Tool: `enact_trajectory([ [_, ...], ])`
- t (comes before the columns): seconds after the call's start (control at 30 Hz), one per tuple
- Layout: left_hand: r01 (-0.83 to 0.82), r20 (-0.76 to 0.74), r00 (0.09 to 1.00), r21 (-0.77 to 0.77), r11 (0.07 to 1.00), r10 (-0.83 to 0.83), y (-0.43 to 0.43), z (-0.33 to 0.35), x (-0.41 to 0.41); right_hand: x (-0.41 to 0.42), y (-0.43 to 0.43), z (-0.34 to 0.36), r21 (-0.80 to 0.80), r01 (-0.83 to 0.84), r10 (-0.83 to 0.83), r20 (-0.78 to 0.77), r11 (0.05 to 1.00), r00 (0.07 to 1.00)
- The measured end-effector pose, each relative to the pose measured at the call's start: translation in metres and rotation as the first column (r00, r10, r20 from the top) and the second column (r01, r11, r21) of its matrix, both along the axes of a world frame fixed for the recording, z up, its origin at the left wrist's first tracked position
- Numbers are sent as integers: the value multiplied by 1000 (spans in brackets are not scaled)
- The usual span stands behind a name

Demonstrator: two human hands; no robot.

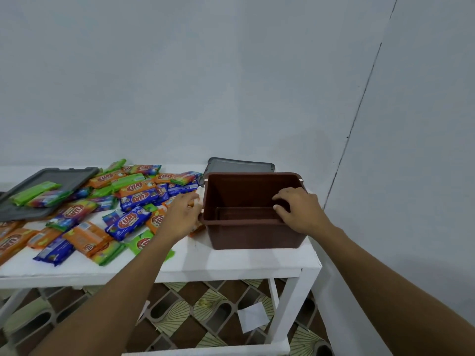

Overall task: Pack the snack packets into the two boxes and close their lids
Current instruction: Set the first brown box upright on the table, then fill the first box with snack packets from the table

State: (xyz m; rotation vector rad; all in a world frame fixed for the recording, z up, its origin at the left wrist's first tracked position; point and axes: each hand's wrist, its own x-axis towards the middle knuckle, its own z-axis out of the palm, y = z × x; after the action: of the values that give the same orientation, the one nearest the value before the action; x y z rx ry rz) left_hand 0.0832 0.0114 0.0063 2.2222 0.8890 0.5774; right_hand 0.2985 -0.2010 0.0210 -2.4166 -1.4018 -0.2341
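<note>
Brown box (253, 227) sits empty at the desk's (231, 263) right end: stiff plastic, light, best held by the rim. My right hand (299, 211) rests open inside it. Left hand (181, 217) is loosely open over the packets (131, 201): glossy film, light, crinkly, slippery; pinch by the edges.

One head-worn wide-angle camera looks forward and down over the near edge of the white table (231, 263), close, facing the far wall (231, 73).
</note>
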Motion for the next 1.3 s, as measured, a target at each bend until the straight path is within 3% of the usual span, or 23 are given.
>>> enact_trajectory([
  [0.2, 88, -192, 980, 193, 977, -50, 56, -9, -59, -54, 44, 5, 36, -174, 174, -14, 984, 985],
  [0.4, 42, -493, 861, 316, 948, 126, 123, -24, -122, -135, 124, 5, 41, -422, 416, 109, 906, 903],
  [0.5, 79, -555, 824, 311, 947, 113, 145, -35, -135, -176, 162, -3, -59, -487, 491, 149, 871, 859],
  [0.6, 162, -577, 815, 298, 941, 42, 161, -46, -136, -207, 189, -19, -327, -354, 374, -1, 876, 927],
  [0.67, 160, -535, 845, 241, 957, -7, 169, -52, -135, -219, 200, -35, -448, -242, 211, -119, 861, 970],
  [0.73, 144, -483, 874, 150, 978, -55, 179, -51, -134, -225, 207, -53, -419, -176, 73, -252, 891, 965],
  [0.83, 175, -465, 880, 135, 975, -93, 192, -43, -133, -229, 213, -58, -409, -146, -39, -411, 901, 911],
  [0.93, 187, -348, 923, 37, 982, -163, 200, -33, -131, -230, 218, -50, -479, -174, 36, -284, 860, 958],
  [1.0, 152, -156, 971, -174, 973, -180, 201, -26, -132, -228, 224, -38, -479, -192, 68, -263, 857, 962],
  [1.1, 161, 61, 987, -468, 869, -149, 202, -14, -132, -224, 229, -4, -499, -207, 104, -226, 841, 969],
  [1.2, 212, 162, 976, -512, 832, -149, 206, 5, -124, -214, 220, 43, -429, -186, 74, -266, 884, 961],
  [1.3, 215, 169, 974, -478, 852, -151, 204, 29, -103, -180, 199, 82, -280, -183, 50, -423, 943, 905],
])
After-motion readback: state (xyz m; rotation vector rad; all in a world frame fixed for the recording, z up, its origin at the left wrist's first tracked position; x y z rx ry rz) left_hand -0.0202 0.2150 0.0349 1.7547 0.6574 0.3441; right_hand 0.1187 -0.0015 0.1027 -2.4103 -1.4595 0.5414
